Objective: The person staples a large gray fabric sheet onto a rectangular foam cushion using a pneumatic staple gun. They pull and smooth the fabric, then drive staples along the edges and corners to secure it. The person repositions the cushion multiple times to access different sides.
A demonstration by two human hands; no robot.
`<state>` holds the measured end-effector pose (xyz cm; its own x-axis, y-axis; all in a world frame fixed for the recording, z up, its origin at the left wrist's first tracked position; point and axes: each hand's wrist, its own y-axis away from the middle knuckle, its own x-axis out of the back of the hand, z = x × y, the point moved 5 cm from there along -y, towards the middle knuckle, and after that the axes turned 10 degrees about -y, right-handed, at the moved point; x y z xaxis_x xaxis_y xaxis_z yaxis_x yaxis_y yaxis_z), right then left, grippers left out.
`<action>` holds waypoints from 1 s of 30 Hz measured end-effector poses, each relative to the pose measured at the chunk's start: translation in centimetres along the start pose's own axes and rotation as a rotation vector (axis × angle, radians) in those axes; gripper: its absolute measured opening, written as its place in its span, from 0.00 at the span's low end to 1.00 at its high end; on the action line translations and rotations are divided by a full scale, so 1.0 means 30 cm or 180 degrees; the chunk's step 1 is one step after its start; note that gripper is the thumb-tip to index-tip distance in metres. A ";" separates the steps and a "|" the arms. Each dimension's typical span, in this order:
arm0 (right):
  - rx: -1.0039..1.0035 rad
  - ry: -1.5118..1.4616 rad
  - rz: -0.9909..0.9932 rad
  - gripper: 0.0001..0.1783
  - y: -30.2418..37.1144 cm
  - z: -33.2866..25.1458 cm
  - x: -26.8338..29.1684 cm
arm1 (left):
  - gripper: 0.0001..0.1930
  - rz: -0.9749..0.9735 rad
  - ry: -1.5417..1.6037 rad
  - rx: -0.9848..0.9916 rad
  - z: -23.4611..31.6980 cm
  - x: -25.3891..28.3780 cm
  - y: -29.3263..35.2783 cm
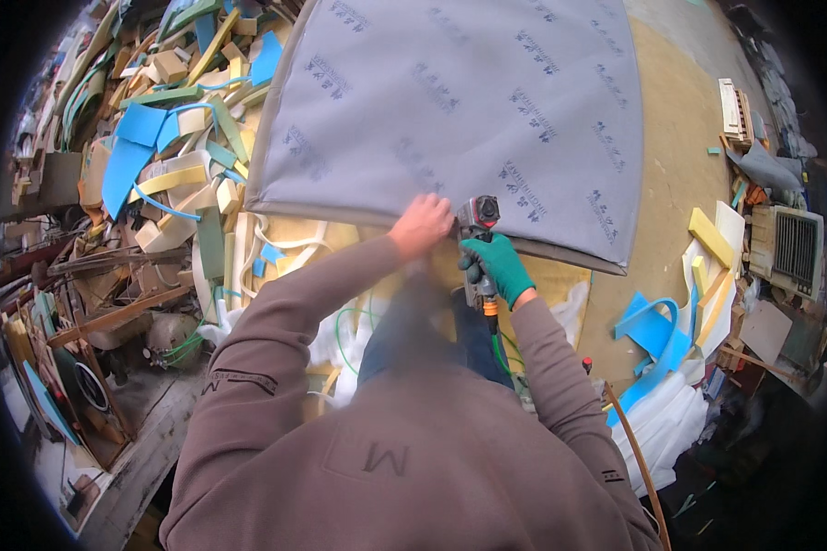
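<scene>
Background: foam offcuts (136, 156) heaped left of the grey upholstered panel (459, 106).
Left hand (422, 225): bare, at the panel's near edge; whether pinching, cannot tell.
Right hand (500, 266): gloved, gripping a pneumatic stapler (479, 217).
Likely step: stapling that edge; next calls for holding it taut.

Tan floor (678, 138) between colourful foam scraps (130, 165) at left and a pale grilled unit (787, 250) at right.

Dark blue lettering (535, 52) repeats across a flat panel covered in grey fabric (473, 124); 1 dark letter (386, 456) marks a brown long-sleeved sweatshirt (450, 510), with smaller black print (245, 381) on its left sleeve (276, 335).
</scene>
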<state>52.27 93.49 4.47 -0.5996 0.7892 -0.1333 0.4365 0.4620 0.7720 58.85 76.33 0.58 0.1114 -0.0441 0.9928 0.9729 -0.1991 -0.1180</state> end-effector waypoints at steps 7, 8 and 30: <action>0.0128 -0.0058 0.0123 0.16 0.029 0.015 -0.011 | 0.05 0.0102 0.0319 -0.0042 -0.017 -0.023 -0.017; 0.0123 -0.0113 0.0136 0.16 0.031 0.019 -0.017 | 0.05 0.0095 0.0338 -0.0028 -0.013 -0.022 -0.011; 0.0272 0.0993 0.0096 0.26 -0.044 0.097 -0.048 | 0.20 0.0342 0.0686 0.0820 0.044 0.111 0.141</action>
<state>54.50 92.93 1.83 -0.7564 0.6470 0.0961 0.5041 0.4830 0.7160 63.60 76.63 3.42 0.1974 -0.2625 0.9445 0.9802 0.0704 -0.1852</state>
